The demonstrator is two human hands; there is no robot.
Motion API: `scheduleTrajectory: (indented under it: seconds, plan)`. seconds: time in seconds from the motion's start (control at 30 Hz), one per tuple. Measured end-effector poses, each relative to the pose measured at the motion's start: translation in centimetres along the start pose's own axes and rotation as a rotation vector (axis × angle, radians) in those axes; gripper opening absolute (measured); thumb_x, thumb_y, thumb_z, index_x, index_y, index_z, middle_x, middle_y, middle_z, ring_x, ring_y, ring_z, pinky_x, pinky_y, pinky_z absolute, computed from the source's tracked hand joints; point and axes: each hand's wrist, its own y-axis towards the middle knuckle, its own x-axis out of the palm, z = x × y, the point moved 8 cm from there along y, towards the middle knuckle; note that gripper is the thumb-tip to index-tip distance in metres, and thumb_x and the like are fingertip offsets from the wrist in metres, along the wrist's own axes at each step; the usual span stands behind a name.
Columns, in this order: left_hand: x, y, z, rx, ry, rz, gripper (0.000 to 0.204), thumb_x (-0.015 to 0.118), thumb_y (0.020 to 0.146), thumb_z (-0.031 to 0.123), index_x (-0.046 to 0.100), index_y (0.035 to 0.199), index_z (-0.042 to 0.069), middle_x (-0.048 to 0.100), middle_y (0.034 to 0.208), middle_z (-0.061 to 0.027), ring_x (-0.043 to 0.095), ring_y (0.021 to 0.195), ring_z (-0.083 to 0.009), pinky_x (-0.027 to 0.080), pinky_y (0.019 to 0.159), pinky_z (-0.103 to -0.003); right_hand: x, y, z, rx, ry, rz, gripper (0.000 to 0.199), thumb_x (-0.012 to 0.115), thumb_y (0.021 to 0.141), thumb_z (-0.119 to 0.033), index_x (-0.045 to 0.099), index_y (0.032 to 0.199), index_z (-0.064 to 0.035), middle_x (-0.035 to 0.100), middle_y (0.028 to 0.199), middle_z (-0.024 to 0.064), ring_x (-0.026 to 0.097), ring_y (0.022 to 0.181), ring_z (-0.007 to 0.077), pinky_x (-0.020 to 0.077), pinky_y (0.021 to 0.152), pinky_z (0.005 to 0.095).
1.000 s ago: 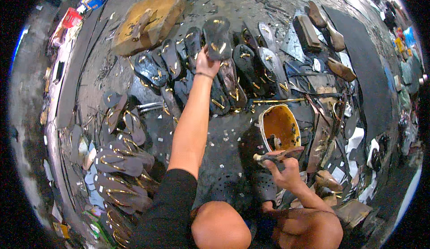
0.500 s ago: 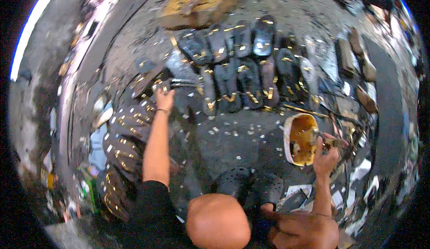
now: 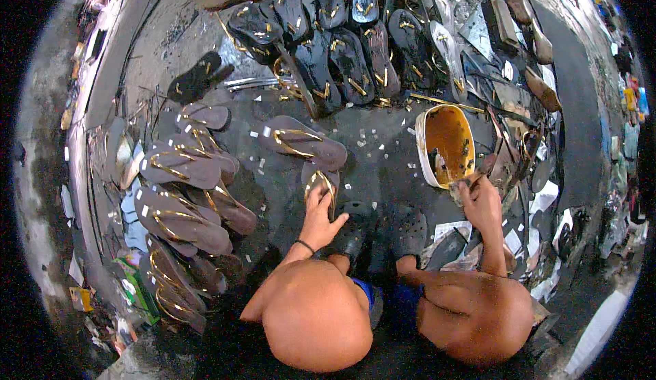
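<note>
My left hand (image 3: pixel 318 217) is closed around a brown sandal (image 3: pixel 329 177) with a gold strap, close in front of my feet; its thumb sticks out to the side. Just beyond, and partly over it, lies another brown sandal (image 3: pixel 307 146) with a gold strap. My right hand (image 3: pixel 482 202) pinches a small grey-brown brush-like tool (image 3: pixel 458 193) at the near edge of an oval tub (image 3: pixel 421 149). The tub has a pale rim and a stained yellow-brown inside. How the tool's far end is shaped cannot be made out.
A pile of brown gold-strapped sandals (image 3: pixel 181 223) stands at the left. Several black soles with gold strap ends (image 3: pixel 352 65) lie in rows beyond the tub. A single dark sole (image 3: pixel 195 76) rests at the far left. Scraps and offcuts (image 3: pixel 543 195) litter the right side.
My left hand has come from the far left toward me and now grips a sandal; two sandals lie in the middle. The right hand stays by the tub. The view has shifted.
</note>
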Motion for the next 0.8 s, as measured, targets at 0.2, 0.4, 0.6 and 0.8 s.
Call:
scheduleTrajectory:
  seconds: [0.2,0.4,0.6,0.8]
  plan:
    - [1.4,3.7,-2.5,-0.169,0.221,0.088,0.073,0.071,0.083,0.021,0.041,0.146,0.001,0.018,0.161,-0.0230,0.015,0.149,-0.0437,0.023,0.119,-0.052,-0.8,-0.6,0.5,-0.003,0.150,0.028,0.032,0.066,0.092,-0.032,0.066,0.105,-0.0022,0.069,0.090,0.0214,0.067,0.082,0.0388,0.0507,0.073,0.0460]
    - [-2.5,2.8,-4.4,-0.092,-0.137,0.066,0.083,0.073,0.079,0.019,0.036,0.150,-0.001,0.039,0.152,-0.0256,0.035,0.142,-0.0411,0.027,0.119,-0.042,0.4,-1.1,-0.1,-0.032,0.031,-0.007,0.029,0.068,0.091,-0.026,0.067,0.100,0.0009,0.069,0.082,0.0218,0.069,0.074,0.0314,0.0517,0.068,0.0416]
    - [-4.9,2.4,1.6,-0.473,-1.549,-0.242,0.060,0.053,0.099,0.029,0.040,0.145,-0.007,0.047,0.147,-0.0218,0.049,0.133,-0.0365,0.039,0.113,-0.044,-0.4,-2.1,-3.0,-0.155,0.447,-0.398,0.032,0.067,0.092,-0.027,0.066,0.109,0.0008,0.072,0.093,0.0174,0.071,0.089,0.0306,0.0536,0.083,0.0406]
    - [-3.7,10.5,6.7,-0.288,-1.618,-0.260,0.057,0.035,0.106,0.041,0.048,0.140,-0.003,0.058,0.136,-0.0191,0.060,0.120,-0.0325,0.049,0.103,-0.044,-7.0,-0.5,-16.6,-0.667,0.966,0.068,0.024,0.073,0.087,-0.002,0.068,0.110,-0.0052,0.071,0.099,0.0052,0.067,0.089,0.0200,0.0533,0.083,0.0342]
